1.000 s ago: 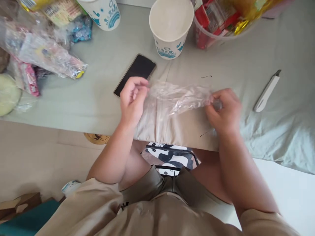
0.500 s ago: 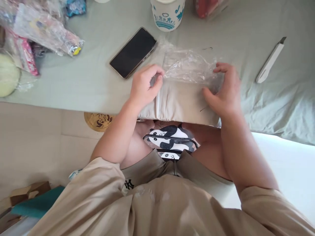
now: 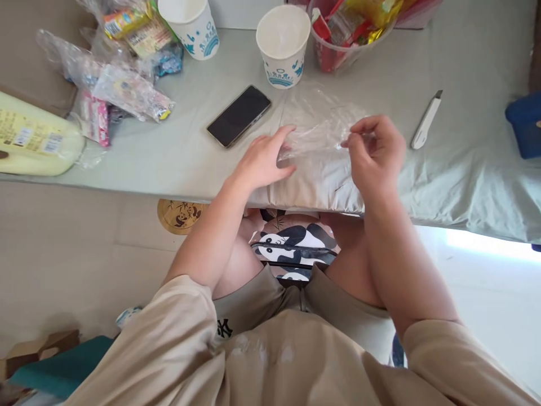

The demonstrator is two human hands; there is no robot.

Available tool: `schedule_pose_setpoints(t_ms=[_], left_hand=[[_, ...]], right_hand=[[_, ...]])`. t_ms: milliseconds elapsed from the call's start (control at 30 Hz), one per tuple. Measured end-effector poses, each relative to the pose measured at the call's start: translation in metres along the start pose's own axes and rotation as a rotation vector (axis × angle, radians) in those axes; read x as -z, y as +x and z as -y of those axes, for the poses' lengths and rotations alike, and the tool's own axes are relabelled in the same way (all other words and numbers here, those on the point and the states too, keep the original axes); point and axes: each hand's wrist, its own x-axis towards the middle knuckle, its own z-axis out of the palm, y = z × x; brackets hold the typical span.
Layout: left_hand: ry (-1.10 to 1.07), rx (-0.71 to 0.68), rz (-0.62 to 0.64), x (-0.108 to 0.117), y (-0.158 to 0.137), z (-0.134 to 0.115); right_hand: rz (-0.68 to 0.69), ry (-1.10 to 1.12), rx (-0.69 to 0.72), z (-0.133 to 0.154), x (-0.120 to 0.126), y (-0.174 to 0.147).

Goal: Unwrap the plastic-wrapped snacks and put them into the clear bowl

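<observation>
A clear plastic bag (image 3: 316, 121) lies crumpled on the cloth-covered table (image 3: 164, 163) in front of me. My right hand (image 3: 378, 152) pinches the bag's right end between thumb and fingers. At its left end, my left hand (image 3: 266, 158) has thumb and fingers apart, the fingertips at or over the plastic; whether they touch it I cannot tell. A black phone (image 3: 239, 116) lies just beyond my left hand. To the right of my right hand rests a white utility knife (image 3: 426, 121) with its blade tip showing.
Two paper cups (image 3: 284, 48) stand at the back, beside a clear tub (image 3: 338, 51) of colourful packets. Wrapped snacks (image 3: 127, 90) are heaped at the left, near a pale yellow bottle (image 3: 38, 135). A blue object (image 3: 526, 124) sits at the right edge.
My left hand has opened from a pinch on the bag's left end. My right hand has gone from spread fingers to a pinch on its right end. The view has shifted, showing more table.
</observation>
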Motion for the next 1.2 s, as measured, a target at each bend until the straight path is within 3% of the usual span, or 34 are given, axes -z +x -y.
schedule_pose_setpoints(t_ms=[167, 400, 467, 633, 733, 800, 933, 1000, 1067, 1200], left_hand=[[-0.107, 0.048, -0.145, -0.004, 0.0, 0.016], [-0.397, 0.058, -0.398, -0.011, 0.022, 0.05], [-0.425, 0.097, -0.42, -0.015, 0.031, 0.057], [-0.18, 0.3, -0.311, -0.014, 0.033, 0.045], [0.0, 0.378, -0.238, -0.007, 0.026, 0.028], [0.063, 0.355, -0.243, -0.005, 0.022, 0.02], [0.09, 0.264, -0.188, -0.007, 0.02, 0.02], [0.037, 0.221, -0.13, -0.008, 0.019, 0.021], [-0.06, 0.163, -0.1, -0.009, 0.017, 0.016], [-0.306, 0.018, -0.102, -0.007, 0.013, -0.005]], right_hand=[[-0.173, 0.14, -0.145, -0.005, -0.005, 0.007], [-0.123, 0.123, -0.228, -0.012, 0.001, 0.01], [-0.094, 0.052, -0.237, -0.021, 0.004, 0.008], [0.026, -0.24, -0.253, -0.036, 0.015, 0.004], [0.165, -0.427, -0.264, -0.026, 0.019, -0.001], [0.263, -0.487, -0.225, -0.013, 0.022, -0.008], [0.601, -0.334, 0.019, 0.01, 0.031, -0.024], [0.698, -0.208, 0.098, 0.015, 0.032, -0.025], [0.645, -0.113, 0.07, 0.014, 0.03, -0.021], [0.489, 0.016, -0.115, 0.008, 0.014, -0.011]])
